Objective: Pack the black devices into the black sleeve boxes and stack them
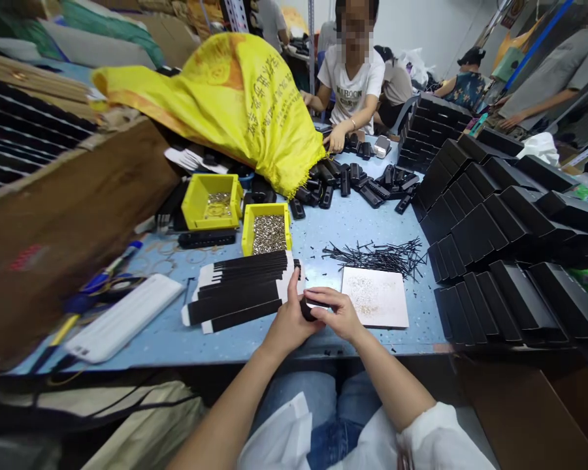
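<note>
**Small black part pinched between both hands at the table edge**

Far left: a brown cardboard wall [63, 222], with a white ribbed case [122, 320] and blue-handled scissors [95, 287] lying just beside it on the blue table [343, 228]. Further right, two yellow bins [213, 199] of small metal pieces, side by side, behind a fanned stack of flat black-and-white strips [240, 290].

At the near edge of the table, just right of that stack: left hand [289, 320], grip closed around a small black part [308, 312], thumb raised along its left side. Touching it from the right: right hand [338, 312], fingers curled over the top of the same part, grip likewise closed on it. Part mostly hidden by the fingers; shape hard to tell.

Just right of the hands, flat on the table: a white square pad [376, 297], speckled. Behind it, a loose scatter of thin black pins [377, 256]. Behind that, a heap of black clips [353, 183] spilling from under a yellow sack [245, 98], with a co-worker's hand [336, 138] resting among them.

Far right: rows of open black boxes [500, 248], leaning in overlapping stacks.
</note>
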Available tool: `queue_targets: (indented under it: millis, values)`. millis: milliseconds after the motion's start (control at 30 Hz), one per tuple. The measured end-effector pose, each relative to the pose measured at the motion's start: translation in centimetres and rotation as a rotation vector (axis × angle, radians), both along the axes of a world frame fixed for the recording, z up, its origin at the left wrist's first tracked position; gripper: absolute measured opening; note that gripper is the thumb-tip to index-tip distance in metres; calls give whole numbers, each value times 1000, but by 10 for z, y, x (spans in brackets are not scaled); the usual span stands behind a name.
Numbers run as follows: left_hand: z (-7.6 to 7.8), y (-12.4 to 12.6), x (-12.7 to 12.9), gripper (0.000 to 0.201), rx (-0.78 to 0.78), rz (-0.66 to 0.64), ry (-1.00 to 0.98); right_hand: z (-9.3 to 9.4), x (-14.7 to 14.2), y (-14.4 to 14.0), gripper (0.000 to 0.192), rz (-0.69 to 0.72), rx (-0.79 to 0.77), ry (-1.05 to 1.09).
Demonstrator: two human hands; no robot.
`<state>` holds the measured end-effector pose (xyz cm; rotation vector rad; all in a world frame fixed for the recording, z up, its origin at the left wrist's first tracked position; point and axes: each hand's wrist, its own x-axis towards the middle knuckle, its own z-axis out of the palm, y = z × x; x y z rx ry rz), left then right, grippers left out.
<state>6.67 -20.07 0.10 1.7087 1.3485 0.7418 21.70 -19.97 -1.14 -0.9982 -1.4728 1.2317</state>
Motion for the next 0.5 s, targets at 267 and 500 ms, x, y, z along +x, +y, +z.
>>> queue_targets:
  millis: [267, 500]
  values:
    - [-3, 12, -3, 101, -8, 10, 12, 6, 7, 7, 35, 22, 167, -129]
    - [-3, -3, 24, 75, 77, 112, -159, 20, 31, -60, 116, -165, 155, -324]
